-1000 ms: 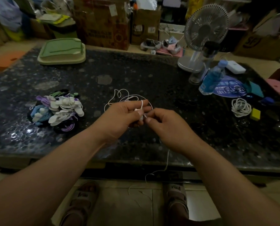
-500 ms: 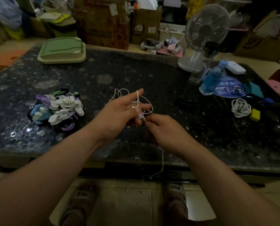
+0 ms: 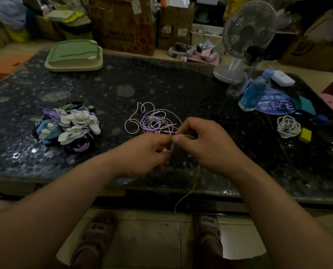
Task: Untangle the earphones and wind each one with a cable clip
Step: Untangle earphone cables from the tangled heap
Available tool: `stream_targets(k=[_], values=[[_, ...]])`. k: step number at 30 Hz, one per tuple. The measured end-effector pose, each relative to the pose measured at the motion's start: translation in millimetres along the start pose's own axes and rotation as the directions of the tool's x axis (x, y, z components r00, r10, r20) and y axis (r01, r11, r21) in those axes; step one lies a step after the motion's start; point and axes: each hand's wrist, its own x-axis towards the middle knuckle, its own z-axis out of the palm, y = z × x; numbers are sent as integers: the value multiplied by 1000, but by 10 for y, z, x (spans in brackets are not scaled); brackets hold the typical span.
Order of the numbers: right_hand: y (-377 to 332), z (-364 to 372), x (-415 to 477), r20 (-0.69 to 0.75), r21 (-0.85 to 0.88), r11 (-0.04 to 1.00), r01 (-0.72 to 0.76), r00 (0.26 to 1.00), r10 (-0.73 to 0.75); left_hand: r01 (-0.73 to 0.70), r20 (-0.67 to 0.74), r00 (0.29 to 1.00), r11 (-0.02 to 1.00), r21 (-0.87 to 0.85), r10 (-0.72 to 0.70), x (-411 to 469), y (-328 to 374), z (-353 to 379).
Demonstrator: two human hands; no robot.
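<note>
Both hands meet just on the near side of the tangle of earphones [image 3: 154, 121] on the surface [image 3: 161, 84]. Left hand [image 3: 146, 152] and right hand [image 3: 208, 146] pinch a white earphone cable [image 3: 195, 179] in curled fingers [image 3: 189, 127]. Wound earphones [image 3: 68, 127] lie left of the tangle.

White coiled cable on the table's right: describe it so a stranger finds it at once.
Start at the desk fan at the far right of the table and come nearer, past the blue bottle. The white coiled cable lies beside a yellow block; unlike the loose tangle mid-table, it is one tidy all-white bundle.
</note>
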Motion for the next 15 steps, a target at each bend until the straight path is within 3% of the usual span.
stream_targets(k=[4,8,11,13,15], values=[[17,-119,20,64,200,980,-24,998,12,24,153,988,965,-262,17,-30,85,-23],[172,-156,27,230,589,769,-250,963,137,83,269,959,823,-561,86,-91,115,-98],[247,-55,41,280,650,686,-327,942,184,56,164,981,665,-745,102,-95,147,-121],[219,43,12,272,598,735,-320,943,190,9,38,999,622,-783,33,-50,140,-130],[141,149,-21,229,493,835,-246,962,148,-29,-76,996,650,-760,-45,15,100,-123]])
